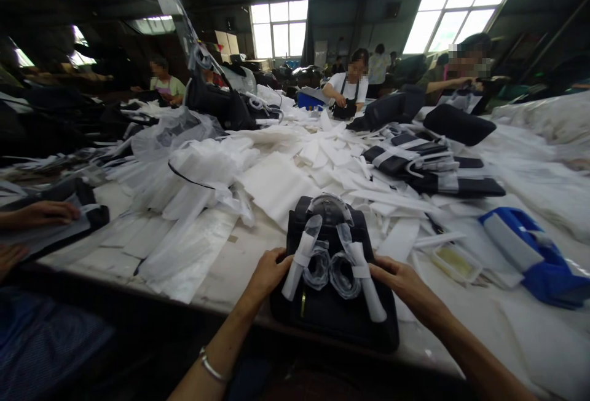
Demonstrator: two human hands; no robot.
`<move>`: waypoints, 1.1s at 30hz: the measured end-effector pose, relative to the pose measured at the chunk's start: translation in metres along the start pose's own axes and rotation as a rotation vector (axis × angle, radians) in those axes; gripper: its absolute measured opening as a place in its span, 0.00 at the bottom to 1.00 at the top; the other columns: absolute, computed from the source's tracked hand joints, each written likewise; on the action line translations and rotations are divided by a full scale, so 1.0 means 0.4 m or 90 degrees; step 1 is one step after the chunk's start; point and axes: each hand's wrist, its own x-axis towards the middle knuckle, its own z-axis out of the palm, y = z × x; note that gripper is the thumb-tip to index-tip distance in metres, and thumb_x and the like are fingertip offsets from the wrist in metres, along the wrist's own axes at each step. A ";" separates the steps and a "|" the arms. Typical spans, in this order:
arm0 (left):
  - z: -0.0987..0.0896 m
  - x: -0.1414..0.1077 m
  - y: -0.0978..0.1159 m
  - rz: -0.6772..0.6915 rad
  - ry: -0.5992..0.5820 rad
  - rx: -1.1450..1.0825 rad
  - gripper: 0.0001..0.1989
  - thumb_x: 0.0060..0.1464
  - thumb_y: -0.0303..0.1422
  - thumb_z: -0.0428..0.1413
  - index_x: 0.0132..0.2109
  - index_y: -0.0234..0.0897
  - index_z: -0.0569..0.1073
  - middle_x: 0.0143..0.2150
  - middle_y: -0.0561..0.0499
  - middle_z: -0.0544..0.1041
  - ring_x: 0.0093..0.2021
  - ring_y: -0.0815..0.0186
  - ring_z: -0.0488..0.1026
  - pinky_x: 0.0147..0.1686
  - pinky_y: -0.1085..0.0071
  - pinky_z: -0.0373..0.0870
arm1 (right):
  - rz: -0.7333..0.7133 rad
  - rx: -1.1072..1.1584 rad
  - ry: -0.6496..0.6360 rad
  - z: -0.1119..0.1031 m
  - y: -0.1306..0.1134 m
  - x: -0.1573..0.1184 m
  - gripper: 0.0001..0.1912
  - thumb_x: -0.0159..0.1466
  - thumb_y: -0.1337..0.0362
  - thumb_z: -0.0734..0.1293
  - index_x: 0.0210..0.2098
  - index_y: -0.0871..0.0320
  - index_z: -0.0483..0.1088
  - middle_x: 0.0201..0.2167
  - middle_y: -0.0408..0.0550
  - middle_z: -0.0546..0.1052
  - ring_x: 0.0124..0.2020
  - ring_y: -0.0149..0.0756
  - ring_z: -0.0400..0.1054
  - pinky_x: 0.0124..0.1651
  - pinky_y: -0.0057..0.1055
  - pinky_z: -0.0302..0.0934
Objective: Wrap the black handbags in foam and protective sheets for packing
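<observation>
Black bag between both hands at the counter's near edge.
The left hand and right hand grip its sides, fingers partly curled in, some tips hidden. If either grip slackened, the bag could slide off the edge; a thumb dragging on the white wraps might loosen them.

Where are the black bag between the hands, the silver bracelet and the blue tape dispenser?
Black bag (334, 321), head view: lower front panel.
Silver bracelet (209, 368), head view: its band.
Blue tape dispenser (555, 279), head view: blue body.
</observation>
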 end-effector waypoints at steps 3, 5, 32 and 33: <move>0.015 -0.003 -0.002 0.006 0.055 0.026 0.10 0.53 0.38 0.54 0.28 0.39 0.73 0.32 0.48 0.75 0.40 0.57 0.71 0.43 0.66 0.64 | -0.025 -0.033 -0.016 0.010 0.003 0.005 0.22 0.55 0.50 0.70 0.42 0.58 0.79 0.42 0.49 0.81 0.48 0.54 0.73 0.50 0.43 0.67; 0.027 -0.005 -0.005 0.002 0.092 0.038 0.07 0.52 0.36 0.54 0.29 0.40 0.71 0.33 0.48 0.74 0.41 0.56 0.70 0.45 0.64 0.62 | -0.028 -0.038 -0.007 0.019 0.005 0.002 0.21 0.56 0.52 0.68 0.44 0.58 0.78 0.43 0.48 0.81 0.47 0.53 0.73 0.46 0.41 0.68; -0.093 -0.042 0.104 0.152 -0.094 -0.372 0.23 0.54 0.40 0.60 0.55 0.39 0.74 0.59 0.46 0.72 0.61 0.53 0.64 0.63 0.64 0.56 | -0.074 0.084 0.205 -0.039 0.006 0.093 0.22 0.47 0.48 0.69 0.34 0.57 0.78 0.28 0.50 0.80 0.34 0.51 0.74 0.39 0.42 0.69; -0.094 -0.050 0.100 0.153 -0.079 -0.375 0.22 0.54 0.40 0.60 0.55 0.39 0.74 0.60 0.46 0.71 0.62 0.53 0.63 0.63 0.63 0.54 | -0.094 0.056 0.210 -0.049 0.007 0.095 0.21 0.47 0.49 0.68 0.33 0.57 0.78 0.32 0.52 0.81 0.41 0.54 0.74 0.46 0.44 0.68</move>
